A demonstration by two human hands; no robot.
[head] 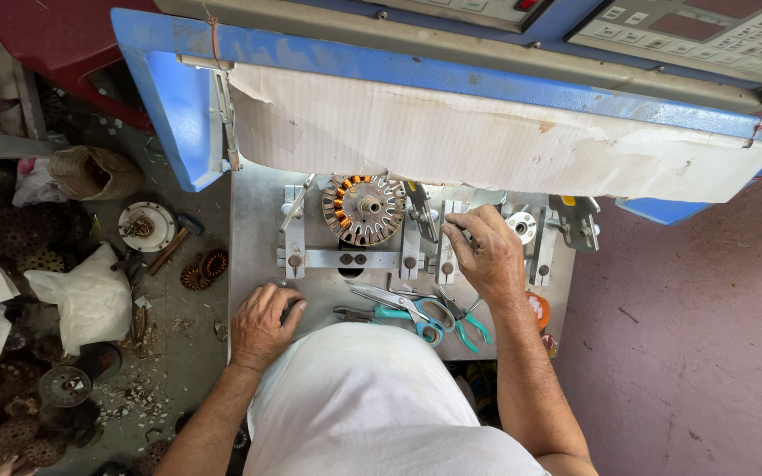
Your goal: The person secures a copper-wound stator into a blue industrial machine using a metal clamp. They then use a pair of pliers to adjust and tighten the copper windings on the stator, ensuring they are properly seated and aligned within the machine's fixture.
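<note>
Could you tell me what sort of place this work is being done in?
Probably a small motor-winding or fan-repair workshop. A stator with copper coils sits clamped on a metal bench, scissors and pliers lie by the right hand, and more wound cores litter the floor.

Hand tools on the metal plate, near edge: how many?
3, possibly more hidden. Scissors with teal handles lie in the middle; dark-handled pliers to their left; teal-handled cutters to their right, below the right hand. The person's white shirt covers the plate's near edge.
</note>
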